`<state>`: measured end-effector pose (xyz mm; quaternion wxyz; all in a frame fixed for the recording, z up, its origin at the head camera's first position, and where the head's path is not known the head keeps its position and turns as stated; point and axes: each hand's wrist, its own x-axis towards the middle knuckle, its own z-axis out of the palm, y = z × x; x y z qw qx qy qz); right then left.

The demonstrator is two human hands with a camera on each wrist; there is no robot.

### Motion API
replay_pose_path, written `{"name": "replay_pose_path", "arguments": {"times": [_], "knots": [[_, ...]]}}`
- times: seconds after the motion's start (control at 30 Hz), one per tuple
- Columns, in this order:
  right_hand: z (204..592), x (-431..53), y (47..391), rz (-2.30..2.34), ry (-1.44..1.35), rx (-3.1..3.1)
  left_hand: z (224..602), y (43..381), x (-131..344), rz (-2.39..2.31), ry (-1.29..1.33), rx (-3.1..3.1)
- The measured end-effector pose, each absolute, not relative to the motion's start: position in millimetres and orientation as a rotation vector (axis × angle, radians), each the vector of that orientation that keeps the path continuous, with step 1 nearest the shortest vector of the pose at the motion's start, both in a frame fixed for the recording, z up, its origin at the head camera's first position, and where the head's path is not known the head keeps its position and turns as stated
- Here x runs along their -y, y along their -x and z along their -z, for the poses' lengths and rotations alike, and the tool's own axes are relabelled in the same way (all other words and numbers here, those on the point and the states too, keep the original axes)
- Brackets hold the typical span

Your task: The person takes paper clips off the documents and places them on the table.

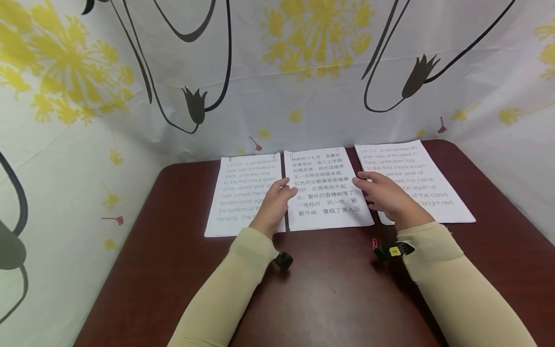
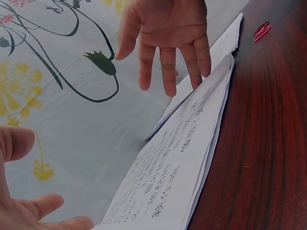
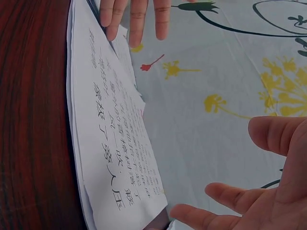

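Three stacks of printed paper lie side by side at the table's far edge. The middle stack (image 1: 323,219) carries Chinese text, while the left stack (image 1: 225,212) and the right stack (image 1: 438,193) are in English. My left hand (image 1: 272,207) hovers over the gap between the left and middle stacks, fingers spread and holding nothing. Across from it, my right hand (image 1: 386,197) is held above the right stack's near-left part, palm inward, also holding nothing. Both palms face each other in the left wrist view, where the right hand (image 2: 168,33) shows relaxed, extended fingers.
A red paper clip (image 2: 262,31) lies on the dark wooden table (image 1: 329,299), close to my right wrist. Small clips sit along the top edges of the left and middle stacks. Behind the table hangs a white curtain (image 1: 260,96) with floral print.
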<state>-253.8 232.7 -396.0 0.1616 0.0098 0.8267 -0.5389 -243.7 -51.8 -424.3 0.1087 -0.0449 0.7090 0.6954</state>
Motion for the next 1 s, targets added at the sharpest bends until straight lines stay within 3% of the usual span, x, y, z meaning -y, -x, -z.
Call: {"name": "replay_pose_path", "arguments": {"times": [1.0], "knots": [[399.5,-230.4,253.4,1.527,-0.091,-2.394,430.6,247.2,49.9,-2.162,0.269,-2.084]]}}
